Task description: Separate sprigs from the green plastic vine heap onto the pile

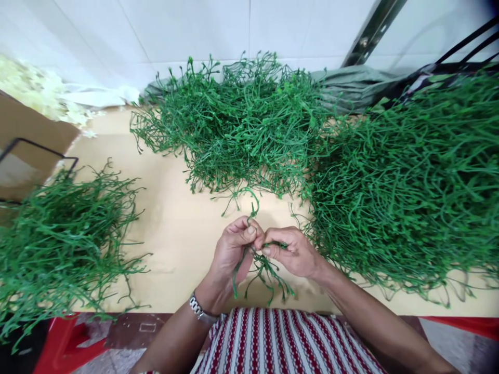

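Close together near the table's front edge, my two hands work on thin green plastic stems. My left hand (236,246) pinches a green stem (254,205) whose curved end rises above the thumb. Touching it from the right, my right hand (290,249) is closed with thumb and forefinger on a green piece between them. A spray of stems (268,275) with small knobbed tips hangs below the fingers. Exactly where the pieces join is hidden by the fingertips.
Green stems lie in a left pile (74,228), a back pile (249,119) and a large right pile (413,192) on the pale table (167,223). A cardboard box (35,124) and cream flowers (35,88) stand at left. A red stool (70,343) is below.
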### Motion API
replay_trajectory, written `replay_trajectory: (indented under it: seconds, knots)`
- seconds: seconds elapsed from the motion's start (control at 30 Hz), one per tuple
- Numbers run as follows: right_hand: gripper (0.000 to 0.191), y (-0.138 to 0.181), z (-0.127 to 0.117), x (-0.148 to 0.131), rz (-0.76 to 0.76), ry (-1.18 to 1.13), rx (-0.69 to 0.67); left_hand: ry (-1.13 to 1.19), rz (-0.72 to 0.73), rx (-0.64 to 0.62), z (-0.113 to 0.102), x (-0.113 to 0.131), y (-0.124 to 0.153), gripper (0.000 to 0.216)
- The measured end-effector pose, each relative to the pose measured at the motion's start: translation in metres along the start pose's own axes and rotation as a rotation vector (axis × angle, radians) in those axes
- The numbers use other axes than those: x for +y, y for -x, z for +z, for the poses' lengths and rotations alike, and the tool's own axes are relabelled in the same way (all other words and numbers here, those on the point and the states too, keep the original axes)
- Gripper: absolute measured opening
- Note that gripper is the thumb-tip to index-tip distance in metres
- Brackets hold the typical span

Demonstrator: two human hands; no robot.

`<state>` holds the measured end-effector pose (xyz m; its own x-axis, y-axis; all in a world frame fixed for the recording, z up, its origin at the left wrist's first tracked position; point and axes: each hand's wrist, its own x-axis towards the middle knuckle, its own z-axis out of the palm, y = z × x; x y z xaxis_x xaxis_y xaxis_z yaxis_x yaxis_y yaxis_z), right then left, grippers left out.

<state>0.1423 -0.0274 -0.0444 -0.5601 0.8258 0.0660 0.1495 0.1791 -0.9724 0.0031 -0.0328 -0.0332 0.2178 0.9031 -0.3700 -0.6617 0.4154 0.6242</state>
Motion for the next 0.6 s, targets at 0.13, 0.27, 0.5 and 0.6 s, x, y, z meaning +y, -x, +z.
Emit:
replay_trajectory:
  seconds: [0.13, 0.27, 0.5, 0.6]
  knots:
    - [0.014, 0.001, -0.002, 0.002, -0.074, -0.031, -0.016, 0.022, -0.021, -0.017, 0.001, -0.001, 0.001, 0.018]
    - [0.013, 0.004, -0.002, 0.004, -0.100, -0.041, 0.018, 0.051, -0.048, -0.032, 0.004, -0.002, 0.002, 0.020]
    - [0.022, 0.011, -0.003, -0.008, -0.157, -0.037, -0.190, 0.122, 0.008, -0.062, 0.000, 0.002, -0.006, 0.022]
    - [0.019, 0.011, -0.015, -0.013, -0.098, -0.005, -0.047, 0.037, 0.077, -0.063, 0.002, 0.006, -0.007, 0.018]
